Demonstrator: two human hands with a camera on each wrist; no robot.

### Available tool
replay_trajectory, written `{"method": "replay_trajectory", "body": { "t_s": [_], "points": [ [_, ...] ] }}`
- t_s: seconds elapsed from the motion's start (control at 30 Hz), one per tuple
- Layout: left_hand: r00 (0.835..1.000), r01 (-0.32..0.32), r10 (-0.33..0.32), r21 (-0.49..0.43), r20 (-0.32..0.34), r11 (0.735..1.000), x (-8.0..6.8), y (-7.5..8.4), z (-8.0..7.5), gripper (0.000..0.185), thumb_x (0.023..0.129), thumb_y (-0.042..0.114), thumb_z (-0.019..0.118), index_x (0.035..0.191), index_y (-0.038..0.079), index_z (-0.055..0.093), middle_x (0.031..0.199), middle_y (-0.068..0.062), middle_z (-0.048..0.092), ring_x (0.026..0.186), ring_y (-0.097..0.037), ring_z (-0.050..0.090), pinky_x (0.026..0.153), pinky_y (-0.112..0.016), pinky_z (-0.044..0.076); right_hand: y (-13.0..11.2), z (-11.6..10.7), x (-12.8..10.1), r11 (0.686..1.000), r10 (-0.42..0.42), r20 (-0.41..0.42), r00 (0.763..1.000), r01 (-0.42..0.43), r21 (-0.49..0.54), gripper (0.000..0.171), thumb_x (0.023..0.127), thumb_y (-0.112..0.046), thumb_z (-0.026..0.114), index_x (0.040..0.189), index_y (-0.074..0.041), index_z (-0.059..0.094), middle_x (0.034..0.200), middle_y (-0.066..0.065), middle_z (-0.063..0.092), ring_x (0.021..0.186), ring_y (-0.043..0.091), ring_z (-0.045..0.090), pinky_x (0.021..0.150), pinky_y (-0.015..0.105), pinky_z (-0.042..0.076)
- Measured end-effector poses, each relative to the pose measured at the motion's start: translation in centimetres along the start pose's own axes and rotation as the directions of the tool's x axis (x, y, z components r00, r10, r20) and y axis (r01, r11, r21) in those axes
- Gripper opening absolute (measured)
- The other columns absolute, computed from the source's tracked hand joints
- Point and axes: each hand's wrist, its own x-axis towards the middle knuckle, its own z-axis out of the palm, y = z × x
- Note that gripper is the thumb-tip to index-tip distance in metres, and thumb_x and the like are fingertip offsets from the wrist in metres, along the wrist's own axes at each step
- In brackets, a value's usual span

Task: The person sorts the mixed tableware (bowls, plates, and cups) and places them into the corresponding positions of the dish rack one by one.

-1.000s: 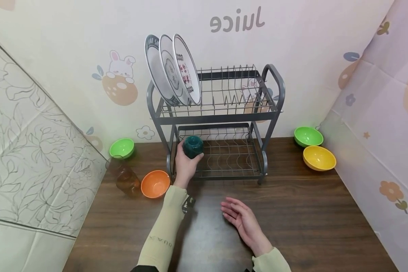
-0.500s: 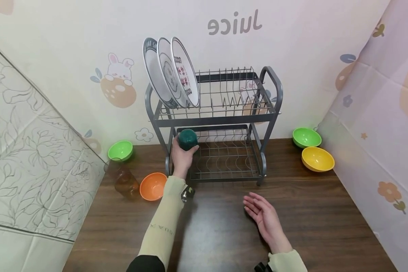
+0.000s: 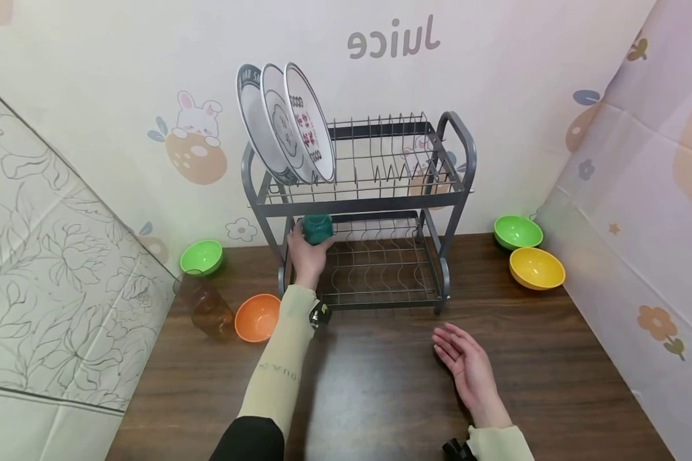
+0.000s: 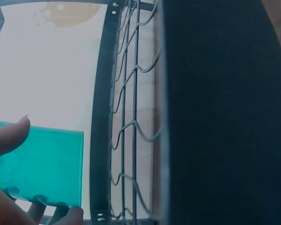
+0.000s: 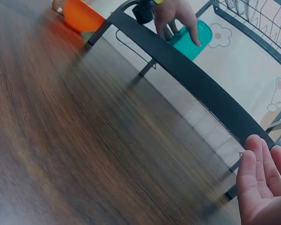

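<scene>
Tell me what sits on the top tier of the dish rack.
Three plates stand on edge at the left end of the dish rack; the other slots show only bare wire. The plates hide the rack's back left corner.

Both arms wear long, close-fitting sleeves of pale yellow-green cloth that end at the wrists. The left sleeve (image 3: 277,378) carries small dark lettering along the forearm and meets dark cloth near the elbow. A small black device is strapped at each wrist.
</scene>
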Motion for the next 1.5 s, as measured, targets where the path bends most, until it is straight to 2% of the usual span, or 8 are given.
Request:
{"method": "replay_trajectory", "body": {
  "t_s": [0.17, 0.37, 0.5, 0.73, 0.97, 1.23, 1.37, 1.5],
  "points": [
    [1.0, 0.021, -0.021, 0.029, -0.006, 0.999, 0.8, -0.4, 0.7, 0.078, 0.081, 0.015, 0.083, 0.147, 0.01, 0.042, 0.136, -0.017, 0.041, 0.122, -0.032, 0.046, 0.102, -0.049, 0.04, 0.7, 0.5, 0.1, 1.0, 0.009, -0.002, 1.0, -0.009, -0.025, 0.034, 0.108, -0.021, 0.045, 0.138, -0.005, 0.051, 0.117, 0.004, 0.069, 0.113, 0.017, 0.064, 0.097, 0.034, 0.049],
    [0.998, 0.054, -0.054, 0.029, -0.014, 0.998, 1.6, -0.6, 1.3, 0.082, 0.084, 0.013, 0.079, 0.152, 0.007, 0.033, 0.138, -0.02, 0.037, 0.124, -0.034, 0.042, 0.102, -0.047, 0.04, 2.2, 1.4, -0.2, 0.999, -0.002, 0.037, 0.999, 0.004, -0.041, 0.029, 0.107, -0.018, 0.046, 0.13, -0.006, 0.058, 0.114, 0.006, 0.07, 0.108, 0.018, 0.066, 0.094, 0.035, 0.051],
    [0.996, 0.091, -0.091, 0.013, -0.007, 0.996, 1.8, -0.4, 1.4, 0.085, 0.085, 0.012, 0.078, 0.154, 0.005, 0.027, 0.141, -0.021, 0.033, 0.125, -0.035, 0.041, 0.103, -0.047, 0.039, 3.3, 2.3, -0.4, 0.998, -0.006, 0.061, 0.998, 0.01, -0.062, 0.031, 0.105, -0.016, 0.048, 0.131, 0.0, 0.056, 0.113, 0.009, 0.07, 0.106, 0.021, 0.067, 0.092, 0.036, 0.053],
    [0.994, 0.105, -0.105, 0.07, -0.007, 0.992, 2.1, 0.3, 1.4, 0.086, 0.086, 0.015, 0.077, 0.154, 0.005, 0.026, 0.137, -0.02, 0.036, 0.121, -0.035, 0.044, 0.1, -0.046, 0.042, 4.3, 3.5, -0.6, 0.997, 0.014, 0.038, 0.999, -0.011, -0.076, 0.036, 0.102, -0.014, 0.054, 0.13, 0.007, 0.054, 0.111, 0.016, 0.07, 0.105, 0.026, 0.067, 0.089, 0.037, 0.054],
    [0.992, 0.122, -0.123, 0.109, 0.001, 0.987, 2.9, 0.5, 1.6, 0.089, 0.086, 0.018, 0.075, 0.155, 0.003, 0.021, 0.142, -0.022, 0.033, 0.127, -0.037, 0.042, 0.103, -0.046, 0.042, 4.6, 4.1, -1.0, 0.994, 0.032, 0.032, 0.999, -0.029, -0.105, 0.035, 0.102, -0.013, 0.053, 0.129, 0.009, 0.053, 0.111, 0.019, 0.069, 0.104, 0.027, 0.067, 0.089, 0.038, 0.054],
    [0.979, 0.196, -0.202, 0.134, 0.036, 0.971, 3.7, 0.0, 1.8, 0.092, 0.093, 0.02, 0.07, 0.158, 0.002, 0.007, 0.154, -0.024, 0.019, 0.135, -0.039, 0.037, 0.107, -0.044, 0.039, 5.8, 5.0, -1.5, 0.983, 0.112, 0.117, 0.987, -0.093, -0.16, 0.037, 0.103, -0.015, 0.053, 0.13, 0.009, 0.052, 0.114, 0.017, 0.068, 0.104, 0.024, 0.067, 0.092, 0.039, 0.053],
    [0.975, 0.198, -0.211, 0.167, 0.063, 0.966, 4.2, -0.2, 2.1, 0.091, 0.096, 0.023, 0.066, 0.157, 0.0, 0.003, 0.158, -0.025, 0.012, 0.14, -0.04, 0.031, 0.111, -0.044, 0.035, 6.5, 5.5, -1.7, 0.976, 0.137, 0.157, 0.978, -0.106, -0.191, 0.034, 0.102, -0.016, 0.054, 0.126, 0.008, 0.055, 0.111, 0.016, 0.069, 0.103, 0.023, 0.067, 0.092, 0.039, 0.052],
    [0.976, 0.194, -0.208, 0.187, 0.06, 0.963, 4.8, -0.7, 2.5, 0.09, 0.097, 0.025, 0.064, 0.157, -0.001, 0.003, 0.16, -0.025, 0.011, 0.142, -0.041, 0.029, 0.113, -0.046, 0.031, 7.0, 6.0, -2.0, 0.97, 0.155, 0.203, 0.967, -0.109, -0.219, 0.03, 0.102, -0.018, 0.056, 0.119, 0.006, 0.059, 0.108, 0.014, 0.07, 0.102, 0.023, 0.067, 0.091, 0.039, 0.052]
  ]
}}
